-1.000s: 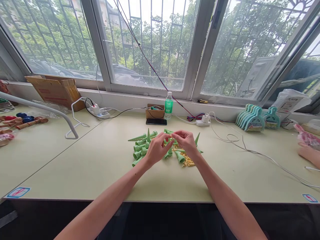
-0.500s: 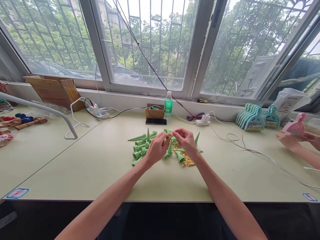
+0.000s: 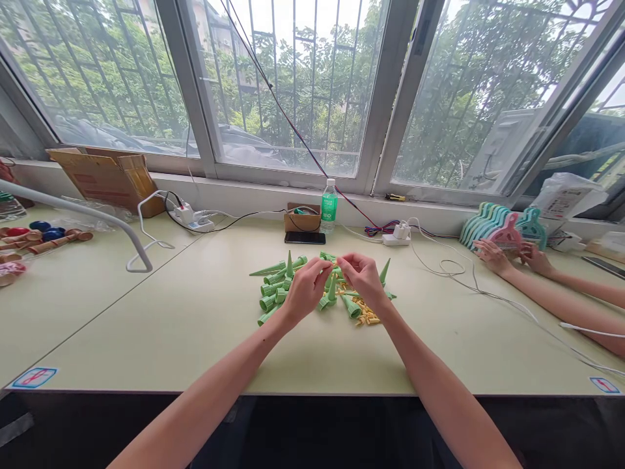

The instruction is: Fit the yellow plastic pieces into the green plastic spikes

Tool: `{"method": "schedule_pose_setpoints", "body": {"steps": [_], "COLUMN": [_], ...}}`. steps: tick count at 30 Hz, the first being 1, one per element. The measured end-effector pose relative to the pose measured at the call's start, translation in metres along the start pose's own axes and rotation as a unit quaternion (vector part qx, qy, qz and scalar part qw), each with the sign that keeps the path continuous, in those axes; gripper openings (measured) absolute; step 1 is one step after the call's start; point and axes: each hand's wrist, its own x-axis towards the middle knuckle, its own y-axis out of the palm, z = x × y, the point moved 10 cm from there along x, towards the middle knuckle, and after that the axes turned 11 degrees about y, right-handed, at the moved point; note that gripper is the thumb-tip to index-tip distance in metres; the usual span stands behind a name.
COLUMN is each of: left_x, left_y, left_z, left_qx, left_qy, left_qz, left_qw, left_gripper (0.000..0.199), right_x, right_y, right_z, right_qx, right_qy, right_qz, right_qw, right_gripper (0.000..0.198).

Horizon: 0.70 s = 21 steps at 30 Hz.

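Observation:
My left hand (image 3: pixel 307 284) and my right hand (image 3: pixel 362 277) meet above the middle of the pile, fingertips pinched together. A small yellow plastic piece (image 3: pixel 334 263) shows between them, mostly hidden by the fingers. Around and below lie several green plastic spikes (image 3: pixel 267 302) with ribbed caps, some on their sides. One green spike (image 3: pixel 333 291) stands point up just beneath my hands. Loose small yellow pieces (image 3: pixel 367 314) are heaped beside and below my right hand.
Behind the pile are a phone (image 3: pixel 305 238), a small cardboard box (image 3: pixel 303 218) and a water bottle (image 3: pixel 329 205). White cables (image 3: pixel 476 286) run across the right side. There, another person's hands (image 3: pixel 494 256) hold a pink plastic piece (image 3: pixel 508 233) by several teal ones (image 3: pixel 481 225).
My hands stay nearly in place, still pinched together. At the right, the other person's hands have carried the pink piece leftward to the row of teal ones.

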Motion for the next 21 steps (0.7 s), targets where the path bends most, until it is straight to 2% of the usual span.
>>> {"method": "schedule_pose_setpoints", "body": {"steps": [8,15,21], "left_x": [0.000,-0.001,-0.001], "left_y": [0.000,-0.001,-0.003], "left_z": [0.001,0.004,0.005], "left_qx": [0.004,0.001,0.000], "left_qy": [-0.001,-0.013,-0.026], "left_qz": [0.004,-0.007,-0.018], "left_qw": [1.000,1.000,0.999], "left_gripper": [0.026,0.023,0.023], "right_x": [0.001,0.001,0.005], "right_y": [0.000,0.000,-0.014], "right_z": [-0.001,-0.001,-0.003], "right_qx": [-0.020,0.009,0.031], "right_qy": [-0.003,-0.011,-0.019], "right_qz": [0.006,0.010,-0.051], "right_qw": [1.000,1.000,0.998], "right_gripper": [0.036,0.028,0.027]}}
